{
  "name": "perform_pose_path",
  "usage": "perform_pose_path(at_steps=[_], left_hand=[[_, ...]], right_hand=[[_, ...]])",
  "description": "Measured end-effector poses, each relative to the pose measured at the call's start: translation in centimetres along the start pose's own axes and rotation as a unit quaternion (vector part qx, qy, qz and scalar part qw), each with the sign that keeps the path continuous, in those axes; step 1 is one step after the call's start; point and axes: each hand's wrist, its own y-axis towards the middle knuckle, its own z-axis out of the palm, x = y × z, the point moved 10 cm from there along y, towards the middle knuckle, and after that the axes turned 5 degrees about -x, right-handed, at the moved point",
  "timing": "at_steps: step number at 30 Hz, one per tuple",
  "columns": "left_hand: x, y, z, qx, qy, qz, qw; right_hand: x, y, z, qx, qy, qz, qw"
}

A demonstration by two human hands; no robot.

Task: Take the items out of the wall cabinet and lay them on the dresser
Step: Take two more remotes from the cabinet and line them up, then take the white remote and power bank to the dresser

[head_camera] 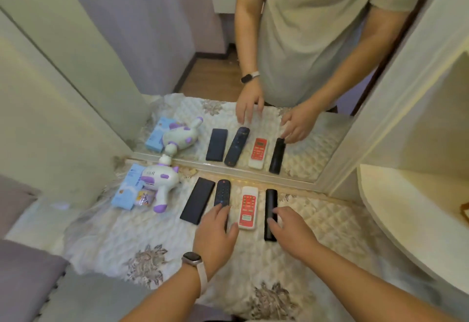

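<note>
Mostly done, it seems: the remotes [250, 207], toy [160, 182] and blue box [127, 191] are already laid on the dresser [330, 232], just in front of the mirror [228, 169]. The buttoned remote [222, 191] is touched by the flat left hand [215, 232]. The black remote [271, 197] is met by fingertips of the right hand [289, 227], and whether it's gripped can't be told.

The left hand [215, 232] hides the buttoned remote's [222, 192] near end.

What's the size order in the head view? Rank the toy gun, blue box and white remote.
1. toy gun
2. blue box and white remote: alike; the gun hides part of the box, so unranked.
</note>
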Motion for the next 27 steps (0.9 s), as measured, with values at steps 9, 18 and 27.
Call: perform_pose_path(at_steps=[9, 18, 27], left_hand=[[5.4, -9.6, -8.9, -0.139, 0.072, -0.105, 0.982], [11.7, -23.5, -17.6, -0.243, 0.140, -0.212, 0.936], [20.1, -38.6, -23.5, -0.316, 0.146, -0.274, 0.896]], right_hand=[[12.2, -3.0, 3.8, 0.052, -0.027, -0.246, 0.968], [25.9, -15.6, 9.6, 0.065, -0.106, -0.522, 0.844], [35.4, -29.9, 17.5, 0.083, -0.144, -0.633, 0.756]])
